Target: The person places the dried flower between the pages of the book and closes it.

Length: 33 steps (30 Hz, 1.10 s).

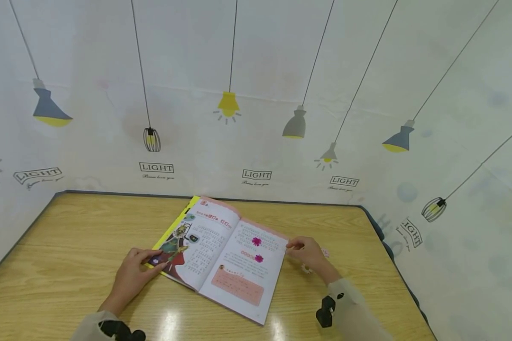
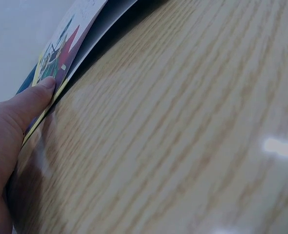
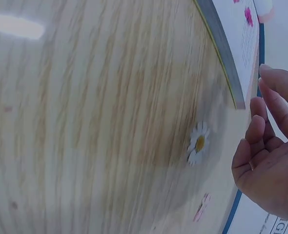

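Observation:
An open book (image 1: 239,293) with printed text and pictures lies tilted on the table in the head view. My left hand (image 1: 132,277) holds its lower left edge, the thumb (image 2: 39,95) lying on the illustrated page. At the right page's upper right edge is my right hand (image 1: 309,255). Its thumb and index fingertips are close together there, the other fingers loosely curled; whether they pinch the page is unclear. Two magenta flowers (image 1: 256,242) show on the right page. Below the right hand, a white daisy (image 3: 199,143) and a pink flower (image 3: 201,207) lie on the table.
The wood-grain table (image 1: 89,222) has a dark edging. Behind it and at the sides hangs a pale sheet (image 1: 187,113) printed with lamps. Black wrist devices (image 1: 325,312) sit at both sleeves.

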Motion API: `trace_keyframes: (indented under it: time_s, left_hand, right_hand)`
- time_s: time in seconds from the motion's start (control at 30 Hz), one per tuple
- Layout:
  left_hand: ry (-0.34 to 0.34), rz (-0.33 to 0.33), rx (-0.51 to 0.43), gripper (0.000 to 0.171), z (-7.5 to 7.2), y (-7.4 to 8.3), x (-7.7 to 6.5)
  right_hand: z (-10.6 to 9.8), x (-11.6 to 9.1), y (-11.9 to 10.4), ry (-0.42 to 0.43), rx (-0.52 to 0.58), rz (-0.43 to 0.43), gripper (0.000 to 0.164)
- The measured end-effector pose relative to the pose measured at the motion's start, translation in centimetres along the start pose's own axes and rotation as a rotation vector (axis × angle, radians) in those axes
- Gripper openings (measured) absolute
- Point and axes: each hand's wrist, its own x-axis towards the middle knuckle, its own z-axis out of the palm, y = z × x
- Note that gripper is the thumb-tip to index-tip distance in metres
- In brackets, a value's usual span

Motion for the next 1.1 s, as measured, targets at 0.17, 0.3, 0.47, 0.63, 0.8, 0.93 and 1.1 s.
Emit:
trace_keyframes:
  time_s: [0.17, 0.3, 0.47, 0.63, 0.8, 0.93, 1.1]
  left_hand:
    - [-0.011, -0.009, -0.001, 0.049, 0.0, -0.2, 0.0]
    - [-0.016, -0.014, 0.0, 0.049, 0.0, -0.2, 0.1]
    - [-0.011, -0.003, 0.007, 0.049, 0.0, -0.2, 0.0]
    - [-0.005, 0.003, 0.012, 0.048, 0.0, -0.2, 0.0]
    - [-0.01, -0.018, 0.012, 0.048, -0.1, 0.0, 0.0]
    - [-0.018, -0.029, 0.008, 0.048, -0.1, 0.2, 0.0]
    - [-0.015, -0.028, 0.006, 0.048, 0.0, 0.3, 0.0]
  right_hand:
    - [-0.9, -0.4, 1.4, 0.039, -0.021, 0.036, 0.013]
    - [-1.5, -0.9, 2.3, 0.073, -0.022, 0.066, 0.013]
    - [-2.1, -1.5, 3.0, 0.088, -0.007, 0.075, 0.014]
    - [-2.6, -2.2, 3.8, 0.097, 0.0, 0.083, 0.014]
    - [-2.9, -2.9, 4.8, 0.092, 0.018, 0.078, 0.015]
    - [-2.9, -3.3, 5.3, 0.094, 0.028, 0.064, 0.016]
    - [-2.5, -3.4, 6.0, 0.13, 0.017, 0.055, 0.017]
